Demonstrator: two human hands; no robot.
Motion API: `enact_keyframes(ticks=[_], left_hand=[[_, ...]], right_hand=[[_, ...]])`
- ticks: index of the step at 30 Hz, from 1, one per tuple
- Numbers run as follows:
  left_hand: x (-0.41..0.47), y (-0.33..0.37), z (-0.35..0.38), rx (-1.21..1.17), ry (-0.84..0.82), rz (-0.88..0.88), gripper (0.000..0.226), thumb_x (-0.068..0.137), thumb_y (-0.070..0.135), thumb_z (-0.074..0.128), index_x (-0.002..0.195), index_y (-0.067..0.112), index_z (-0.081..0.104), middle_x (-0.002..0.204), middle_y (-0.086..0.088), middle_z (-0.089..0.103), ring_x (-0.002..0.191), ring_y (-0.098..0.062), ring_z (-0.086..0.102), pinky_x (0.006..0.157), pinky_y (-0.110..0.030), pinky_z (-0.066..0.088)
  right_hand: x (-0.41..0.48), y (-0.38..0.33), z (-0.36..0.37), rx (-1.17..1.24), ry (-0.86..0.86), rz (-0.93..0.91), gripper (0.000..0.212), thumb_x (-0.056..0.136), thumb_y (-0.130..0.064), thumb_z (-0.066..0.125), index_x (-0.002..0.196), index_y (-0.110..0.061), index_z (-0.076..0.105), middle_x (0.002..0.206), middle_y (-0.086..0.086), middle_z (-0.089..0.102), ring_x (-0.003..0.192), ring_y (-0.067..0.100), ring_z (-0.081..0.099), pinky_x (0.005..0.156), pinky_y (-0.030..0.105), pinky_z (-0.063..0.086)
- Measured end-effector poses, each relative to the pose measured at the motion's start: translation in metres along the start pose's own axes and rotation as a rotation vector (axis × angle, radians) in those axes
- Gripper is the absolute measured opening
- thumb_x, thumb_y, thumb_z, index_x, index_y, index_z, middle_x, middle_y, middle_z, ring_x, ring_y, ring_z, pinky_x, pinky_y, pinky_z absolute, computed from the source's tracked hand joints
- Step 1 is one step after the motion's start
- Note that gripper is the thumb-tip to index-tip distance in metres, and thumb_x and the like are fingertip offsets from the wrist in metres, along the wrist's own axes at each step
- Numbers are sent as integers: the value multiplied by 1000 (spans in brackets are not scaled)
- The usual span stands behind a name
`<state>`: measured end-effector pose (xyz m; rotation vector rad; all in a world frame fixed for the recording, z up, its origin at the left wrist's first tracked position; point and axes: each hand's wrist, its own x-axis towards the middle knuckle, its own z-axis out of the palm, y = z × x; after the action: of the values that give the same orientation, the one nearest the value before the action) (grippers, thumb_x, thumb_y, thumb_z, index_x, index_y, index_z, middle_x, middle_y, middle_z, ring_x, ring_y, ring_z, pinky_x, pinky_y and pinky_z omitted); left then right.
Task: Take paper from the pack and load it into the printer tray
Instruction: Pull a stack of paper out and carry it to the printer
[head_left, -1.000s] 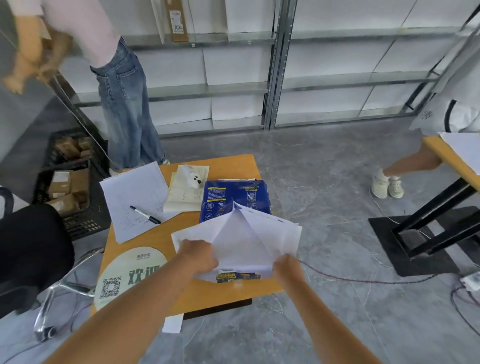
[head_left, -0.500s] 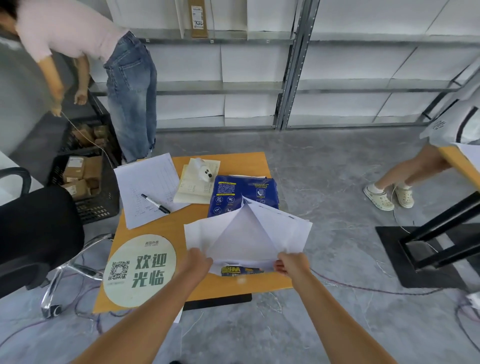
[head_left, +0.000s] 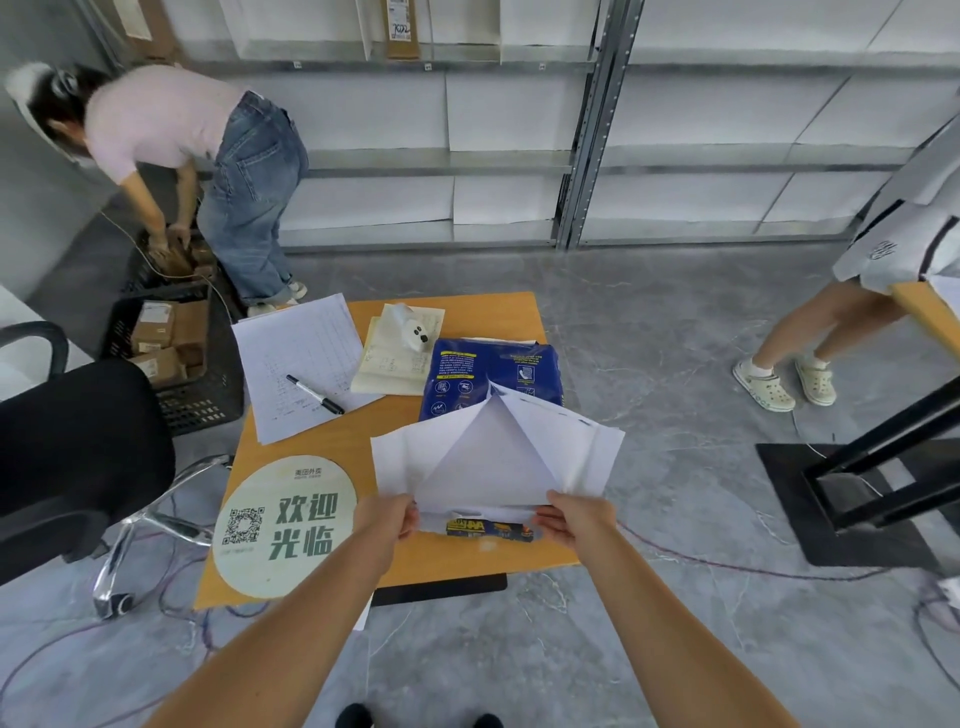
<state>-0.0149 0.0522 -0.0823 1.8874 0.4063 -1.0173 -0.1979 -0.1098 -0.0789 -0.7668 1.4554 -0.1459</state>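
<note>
both hands are down at the near edge of the orange surface (head_left: 332, 447), working at the blue pack of paper (head_left: 488, 374) that lies across its right half. the left hand (head_left: 387, 517) has its grip pinched shut on the near left corner of the white wrapper flap (head_left: 498, 457), and the right hand (head_left: 576, 519) has its grip closed on the near right corner of the same flap. the flap is folded back and opened out, white side up, peaked toward the far end of the pack, so it covers the near half of the pack. between the two hands a strip of the pack's blue and yellow end label (head_left: 488, 529) shows under the flap's edge. whether any loose sheets are being pinched along with the wrapper i cannot tell.

to the left of the pack a printed form (head_left: 296, 353) lies on the surface with a black pen (head_left: 314, 394) resting on it. just beside it a yellowish pad (head_left: 384, 364) carries a small white device (head_left: 413, 330). a round pale green sticker (head_left: 283, 525) with a qr code sits on the near left part of the surface.

a black office chair (head_left: 72, 447) stands to the left. beyond it a person in jeans (head_left: 249, 192) bends over a black crate (head_left: 176, 353) of cardboard boxes. another person's legs (head_left: 810, 332) show at the far right, and grey metal shelving (head_left: 587, 130) lines the back wall.
</note>
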Motion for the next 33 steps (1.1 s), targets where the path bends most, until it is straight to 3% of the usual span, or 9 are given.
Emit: enact_keyframes(ticks=[5, 8, 13, 17, 21, 24, 28, 30, 33], left_hand=[[-2, -6, -4, -203, -17, -65, 15, 87, -5, 52, 74, -2, 59, 70, -15, 61, 56, -22, 57, 39, -23, 50], [-6, -14, -5, -320, -88, -42, 19, 90, -1, 48, 103, -7, 60, 95, -19, 66, 86, -29, 64, 71, -33, 56], [-14, -13, 4, -14, -100, 114, 28, 89, 12, 62, 115, 5, 54, 113, -15, 60, 107, -33, 60, 68, -35, 57], [-11, -20, 4, 312, -50, 347, 10, 92, 17, 60, 86, 10, 63, 98, -14, 63, 88, -30, 62, 86, -48, 57], [-4, -30, 5, 411, -2, 443, 12, 91, 10, 60, 89, 4, 70, 99, -18, 70, 89, -33, 67, 82, -49, 60], [-6, -32, -11, 323, -182, 328, 11, 90, 5, 64, 95, -3, 69, 109, -16, 67, 91, -31, 67, 79, -40, 61], [-17, -43, -51, 133, -601, 8, 25, 87, -1, 64, 112, -3, 64, 120, -23, 68, 107, -36, 67, 82, -37, 61], [-17, -44, -50, 77, -618, -27, 29, 86, 0, 60, 115, -1, 62, 113, -21, 72, 104, -36, 69, 80, -40, 61], [-19, -39, -26, -32, -480, 52, 22, 92, 17, 57, 111, 7, 62, 93, -12, 70, 82, -26, 68, 64, -33, 55]], right_hand=[[2, 9, -14, -20, 19, -28, 11, 85, -1, 69, 89, 6, 61, 71, 17, 69, 54, 22, 68, 37, 25, 53], [-1, 20, -28, -44, -2, -34, 5, 87, 3, 62, 89, 7, 65, 69, 18, 70, 59, 25, 69, 47, 32, 57], [-11, 17, -33, -264, -96, -103, 8, 89, -8, 63, 88, 0, 61, 75, 15, 67, 66, 25, 70, 59, 38, 61], [-12, 12, -20, -373, 35, -311, 43, 90, -27, 64, 58, -9, 42, 59, 6, 44, 75, 33, 71, 62, 37, 63], [-9, 21, -13, -428, 93, -357, 29, 89, -17, 60, 80, 11, 63, 93, 30, 68, 91, 42, 70, 75, 54, 60], [-10, 19, -28, -423, -99, -266, 14, 90, -10, 55, 97, -1, 63, 111, 26, 68, 90, 36, 72, 77, 48, 62], [-15, 22, -66, -432, -528, -65, 32, 92, -6, 61, 123, -7, 60, 117, 13, 72, 93, 25, 74, 77, 36, 61], [-12, 24, -67, -399, -523, -39, 31, 92, -14, 63, 123, -10, 61, 111, 8, 74, 96, 22, 73, 77, 34, 60], [-4, 24, -46, -188, -403, -43, 33, 94, -33, 59, 119, -12, 63, 115, 12, 73, 109, 30, 68, 93, 42, 55]])
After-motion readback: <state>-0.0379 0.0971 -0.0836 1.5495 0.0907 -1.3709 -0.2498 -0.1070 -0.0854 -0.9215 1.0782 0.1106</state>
